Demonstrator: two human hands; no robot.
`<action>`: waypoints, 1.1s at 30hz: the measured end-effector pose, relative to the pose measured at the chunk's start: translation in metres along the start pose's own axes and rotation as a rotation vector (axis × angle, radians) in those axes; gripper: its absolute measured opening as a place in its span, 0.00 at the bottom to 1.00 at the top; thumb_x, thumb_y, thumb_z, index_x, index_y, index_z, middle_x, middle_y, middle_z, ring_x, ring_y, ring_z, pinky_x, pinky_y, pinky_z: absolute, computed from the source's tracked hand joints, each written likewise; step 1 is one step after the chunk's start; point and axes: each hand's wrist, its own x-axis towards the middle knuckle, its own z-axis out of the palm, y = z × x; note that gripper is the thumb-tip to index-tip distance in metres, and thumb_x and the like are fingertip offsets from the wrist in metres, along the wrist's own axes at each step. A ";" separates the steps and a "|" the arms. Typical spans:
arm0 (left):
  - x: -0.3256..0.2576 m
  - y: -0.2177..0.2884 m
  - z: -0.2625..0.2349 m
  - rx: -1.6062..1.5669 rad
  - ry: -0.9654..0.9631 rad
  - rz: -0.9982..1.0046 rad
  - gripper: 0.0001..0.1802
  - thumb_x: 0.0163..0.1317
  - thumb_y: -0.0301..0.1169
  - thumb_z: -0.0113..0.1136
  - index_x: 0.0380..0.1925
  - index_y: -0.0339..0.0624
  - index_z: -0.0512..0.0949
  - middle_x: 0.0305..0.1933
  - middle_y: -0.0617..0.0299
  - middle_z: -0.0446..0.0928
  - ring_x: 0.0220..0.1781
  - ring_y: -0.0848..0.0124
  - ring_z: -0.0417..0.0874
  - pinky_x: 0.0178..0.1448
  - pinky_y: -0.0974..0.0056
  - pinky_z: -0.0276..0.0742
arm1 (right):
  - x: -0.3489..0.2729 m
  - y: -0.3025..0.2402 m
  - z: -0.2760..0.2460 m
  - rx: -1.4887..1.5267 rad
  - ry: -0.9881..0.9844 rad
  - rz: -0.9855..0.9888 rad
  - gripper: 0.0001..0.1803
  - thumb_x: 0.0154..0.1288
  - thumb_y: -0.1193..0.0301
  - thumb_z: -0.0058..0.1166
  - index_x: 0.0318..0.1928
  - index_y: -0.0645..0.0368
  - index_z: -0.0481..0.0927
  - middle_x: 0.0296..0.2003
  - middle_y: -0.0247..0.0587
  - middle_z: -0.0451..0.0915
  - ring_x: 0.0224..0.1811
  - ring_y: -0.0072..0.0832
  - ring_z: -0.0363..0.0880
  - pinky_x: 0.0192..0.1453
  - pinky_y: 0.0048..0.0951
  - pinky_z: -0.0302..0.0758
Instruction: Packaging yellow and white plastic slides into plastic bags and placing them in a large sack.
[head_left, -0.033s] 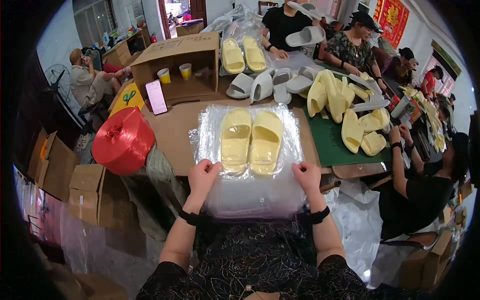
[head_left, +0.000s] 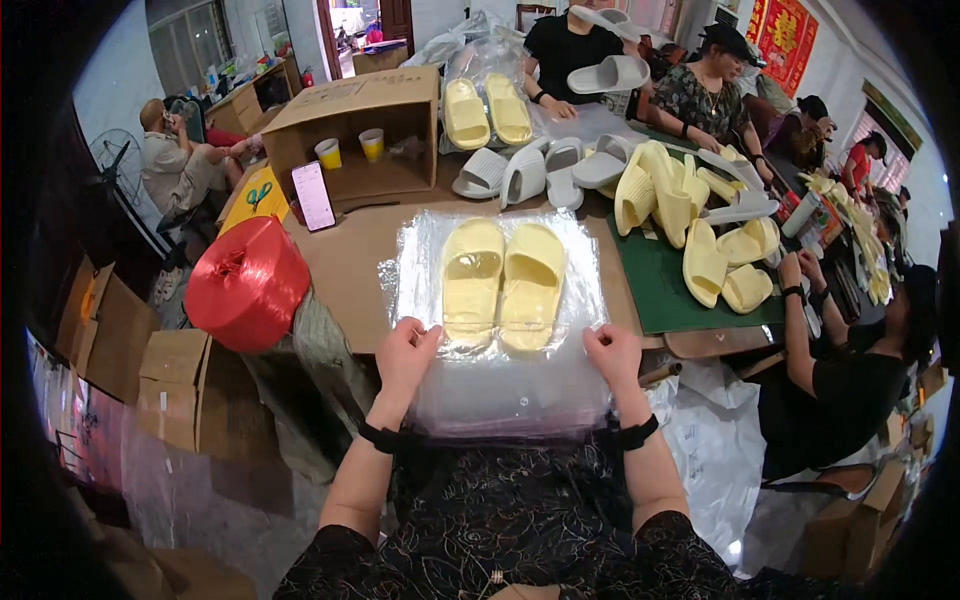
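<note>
My left hand [head_left: 405,355] and right hand [head_left: 612,352] are down on the bag [head_left: 510,400], one at each side of its near part. The fingers are bent and pinch the clear plastic just short of the heels. The slippers [head_left: 503,285], a pale yellow pair, lie side by side, toes away from me, in the far half of the bag. It rests on a stack of more clear bags.

I judge the pair is bagged or nearly so, and I am now handling the open near end. The next move calls for an even pull from both hands so the pair stays square, and for taking up only the top film, not the sheets under it.

The stack sits on the near edge of a brown table [head_left: 350,265]. A red spool [head_left: 247,283] is at the near left, and beyond it a pink phone [head_left: 313,196] leans by an open box [head_left: 350,110] with two cups inside. To the right, loose yellow slippers are heaped on a green mat [head_left: 660,290], with grey ones [head_left: 540,170] farther back. Other people work along the far and right sides. Cartons [head_left: 170,385] stand on the floor at my left.
</note>
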 end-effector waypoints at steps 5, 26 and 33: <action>-0.009 0.031 -0.011 0.461 0.367 0.653 0.13 0.60 0.29 0.64 0.46 0.46 0.79 0.45 0.59 0.83 0.52 0.58 0.81 0.55 0.54 0.77 | -0.003 -0.007 -0.001 -0.089 0.053 -0.030 0.18 0.58 0.57 0.63 0.22 0.59 0.81 0.18 0.42 0.78 0.23 0.42 0.79 0.30 0.39 0.73; -0.022 -0.002 0.038 0.508 -0.224 0.620 0.32 0.66 0.43 0.58 0.70 0.56 0.67 0.77 0.60 0.59 0.80 0.52 0.53 0.77 0.40 0.52 | -0.046 -0.064 0.059 -0.428 -0.303 -0.796 0.45 0.66 0.44 0.53 0.75 0.56 0.58 0.75 0.44 0.58 0.78 0.41 0.52 0.80 0.46 0.49; -0.019 -0.006 0.036 0.450 -0.217 0.628 0.32 0.66 0.44 0.59 0.69 0.55 0.68 0.77 0.59 0.59 0.80 0.50 0.53 0.77 0.39 0.52 | -0.030 -0.022 0.034 -0.350 -0.211 -0.467 0.42 0.68 0.49 0.53 0.74 0.61 0.58 0.74 0.50 0.58 0.77 0.47 0.53 0.79 0.48 0.50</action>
